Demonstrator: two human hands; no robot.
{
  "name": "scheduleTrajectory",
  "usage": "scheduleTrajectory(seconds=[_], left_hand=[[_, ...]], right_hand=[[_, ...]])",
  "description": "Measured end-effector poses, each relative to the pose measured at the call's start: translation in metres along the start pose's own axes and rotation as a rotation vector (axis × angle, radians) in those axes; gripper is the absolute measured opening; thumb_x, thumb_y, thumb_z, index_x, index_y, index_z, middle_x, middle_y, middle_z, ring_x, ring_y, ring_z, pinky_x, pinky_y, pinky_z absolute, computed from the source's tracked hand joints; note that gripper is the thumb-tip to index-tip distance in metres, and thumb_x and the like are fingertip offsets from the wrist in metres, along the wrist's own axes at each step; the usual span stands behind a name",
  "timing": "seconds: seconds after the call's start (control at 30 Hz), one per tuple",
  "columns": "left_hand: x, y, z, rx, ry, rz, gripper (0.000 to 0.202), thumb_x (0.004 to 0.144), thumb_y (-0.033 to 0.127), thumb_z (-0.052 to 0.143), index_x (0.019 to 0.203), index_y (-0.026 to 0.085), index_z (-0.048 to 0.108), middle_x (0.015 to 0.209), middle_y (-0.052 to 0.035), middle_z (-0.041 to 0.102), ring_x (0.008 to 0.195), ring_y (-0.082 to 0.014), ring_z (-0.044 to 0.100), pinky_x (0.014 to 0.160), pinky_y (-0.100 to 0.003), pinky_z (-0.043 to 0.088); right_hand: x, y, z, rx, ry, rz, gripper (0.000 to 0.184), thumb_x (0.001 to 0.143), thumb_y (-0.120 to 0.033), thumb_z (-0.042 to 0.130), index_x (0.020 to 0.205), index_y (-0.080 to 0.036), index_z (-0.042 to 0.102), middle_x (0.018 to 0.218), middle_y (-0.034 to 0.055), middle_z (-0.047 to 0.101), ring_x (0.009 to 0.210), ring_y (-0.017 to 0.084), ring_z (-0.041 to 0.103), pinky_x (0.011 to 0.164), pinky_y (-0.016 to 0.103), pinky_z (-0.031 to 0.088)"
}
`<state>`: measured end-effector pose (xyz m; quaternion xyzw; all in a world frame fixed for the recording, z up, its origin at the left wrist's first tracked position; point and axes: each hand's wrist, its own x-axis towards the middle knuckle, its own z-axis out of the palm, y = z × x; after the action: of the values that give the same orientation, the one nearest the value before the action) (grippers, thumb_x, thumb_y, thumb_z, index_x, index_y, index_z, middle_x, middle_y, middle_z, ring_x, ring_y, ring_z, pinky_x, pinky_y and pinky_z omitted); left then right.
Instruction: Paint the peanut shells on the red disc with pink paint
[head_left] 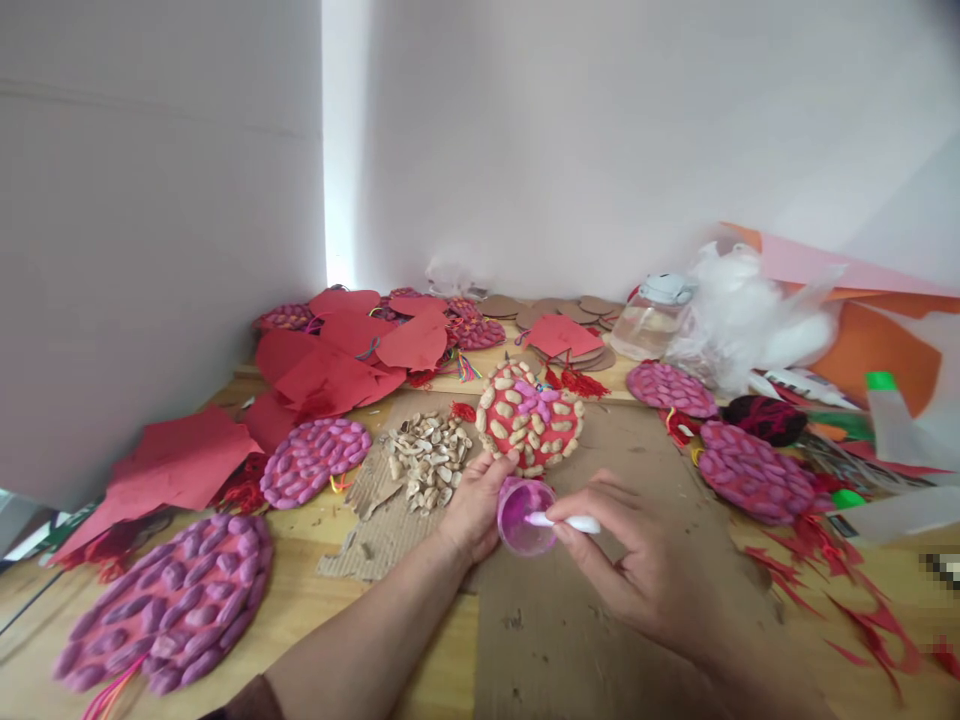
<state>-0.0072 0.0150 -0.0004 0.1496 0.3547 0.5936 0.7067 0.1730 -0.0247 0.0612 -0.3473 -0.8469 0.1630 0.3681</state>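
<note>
My left hand [478, 505] is closed around the side of a small clear paint cup [501, 530], tilted toward me and coated inside with pink-purple paint. A white-handled paintbrush [581, 523] is pinched in my right hand [637, 560], its tip inside the cup. Just beyond the cup is a red round piece [555, 440] covered with peanut shells. Most of its shells are bare tan, and a few near the top are painted pink-purple. My left thumb reaches its lower edge; whether it grips the piece, I cannot tell.
Loose peanut shells [429, 460] lie left on torn cardboard [555, 640]. Painted peanut discs [172, 610] flank both sides. Red paper shapes [330, 350] pile up behind left. A clear jar [649, 320], plastic bags [739, 310] and red scraps [862, 590] are at right.
</note>
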Motion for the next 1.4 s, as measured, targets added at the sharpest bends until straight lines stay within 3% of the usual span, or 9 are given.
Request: scheduleTrajectory(seconds=[0.17, 0.27, 0.37, 0.47, 0.6, 0.83, 1.0, 1.17, 1.4], left_hand=[[0.004, -0.004, -0.005, 0.005, -0.003, -0.009, 0.06, 0.049, 0.041, 0.106, 0.079, 0.019, 0.059, 0.064, 0.0036, 0.068, 0.049, -0.0114, 0.06, 0.052, -0.024, 0.047], [0.005, -0.004, -0.005, 0.002, 0.0, -0.012, 0.06, 0.048, 0.041, 0.106, 0.078, 0.019, 0.059, 0.065, 0.0033, 0.068, 0.051, -0.012, 0.061, 0.054, -0.024, 0.05], [0.004, -0.003, -0.005, -0.002, -0.007, -0.029, 0.06, 0.047, 0.042, 0.106, 0.078, 0.018, 0.061, 0.065, 0.0025, 0.068, 0.051, -0.0131, 0.062, 0.054, -0.026, 0.051], [0.002, -0.001, -0.004, -0.005, -0.02, -0.038, 0.056, 0.048, 0.039, 0.106, 0.077, 0.017, 0.064, 0.065, 0.0011, 0.069, 0.052, -0.0119, 0.061, 0.055, -0.024, 0.05], [0.001, 0.001, -0.001, -0.004, -0.03, -0.047, 0.055, 0.046, 0.039, 0.107, 0.076, 0.016, 0.067, 0.065, 0.0009, 0.07, 0.051, -0.0107, 0.06, 0.054, -0.023, 0.049], [0.0, 0.0, 0.0, 0.015, -0.025, -0.027, 0.054, 0.046, 0.04, 0.107, 0.078, 0.015, 0.073, 0.065, 0.0007, 0.07, 0.051, -0.0092, 0.057, 0.052, -0.022, 0.044], [0.002, -0.005, -0.003, 0.049, -0.026, -0.004, 0.052, 0.049, 0.044, 0.106, 0.076, 0.015, 0.072, 0.061, 0.0023, 0.067, 0.049, -0.0089, 0.055, 0.052, -0.022, 0.043], [0.005, -0.009, -0.008, 0.092, -0.046, -0.004, 0.05, 0.056, 0.046, 0.103, 0.083, 0.017, 0.074, 0.068, -0.0011, 0.072, 0.053, -0.0145, 0.064, 0.056, -0.026, 0.049], [0.006, -0.011, -0.012, 0.102, -0.055, 0.007, 0.045, 0.058, 0.044, 0.102, 0.08, 0.016, 0.074, 0.07, -0.0023, 0.071, 0.058, -0.0137, 0.061, 0.063, -0.028, 0.05]], right_hand=[[-0.006, 0.009, -0.015, 0.037, 0.045, 0.19, 0.011, 0.099, -0.028, 0.066, 0.109, -0.028, 0.073, 0.089, -0.0008, 0.073, 0.075, 0.014, 0.068, 0.061, 0.025, 0.051], [-0.005, 0.013, -0.023, 0.095, 0.008, 0.303, 0.014, 0.1, -0.037, 0.068, 0.106, -0.027, 0.075, 0.083, -0.0005, 0.073, 0.067, 0.014, 0.066, 0.053, 0.024, 0.048], [0.003, 0.011, -0.03, 0.206, 0.096, 0.357, 0.018, 0.101, -0.043, 0.066, 0.103, -0.029, 0.077, 0.073, -0.0016, 0.069, 0.057, 0.012, 0.06, 0.047, 0.022, 0.043], [0.02, 0.009, -0.035, 0.225, 0.269, 0.283, 0.018, 0.1, -0.043, 0.068, 0.097, -0.029, 0.078, 0.068, -0.0017, 0.065, 0.055, 0.011, 0.054, 0.046, 0.022, 0.041], [0.044, 0.014, -0.027, 0.132, 0.388, 0.215, 0.013, 0.101, -0.038, 0.068, 0.103, -0.028, 0.077, 0.07, -0.0026, 0.063, 0.056, 0.01, 0.05, 0.047, 0.023, 0.037], [0.07, 0.025, -0.001, -0.108, 0.379, 0.016, 0.011, 0.102, -0.029, 0.063, 0.107, -0.023, 0.072, 0.093, 0.0024, 0.075, 0.072, 0.014, 0.065, 0.065, 0.028, 0.05], [0.075, 0.028, 0.0, -0.189, 0.366, -0.064, 0.011, 0.104, -0.027, 0.061, 0.107, -0.022, 0.071, 0.097, 0.0045, 0.076, 0.087, 0.018, 0.072, 0.076, 0.032, 0.055], [0.076, 0.029, -0.002, -0.231, 0.357, -0.118, 0.01, 0.104, -0.025, 0.06, 0.106, -0.025, 0.069, 0.097, 0.0046, 0.078, 0.091, 0.02, 0.073, 0.081, 0.035, 0.057], [0.076, 0.029, 0.001, -0.294, 0.316, -0.186, 0.011, 0.103, -0.021, 0.06, 0.109, -0.023, 0.069, 0.099, 0.005, 0.078, 0.093, 0.021, 0.073, 0.083, 0.035, 0.057]])
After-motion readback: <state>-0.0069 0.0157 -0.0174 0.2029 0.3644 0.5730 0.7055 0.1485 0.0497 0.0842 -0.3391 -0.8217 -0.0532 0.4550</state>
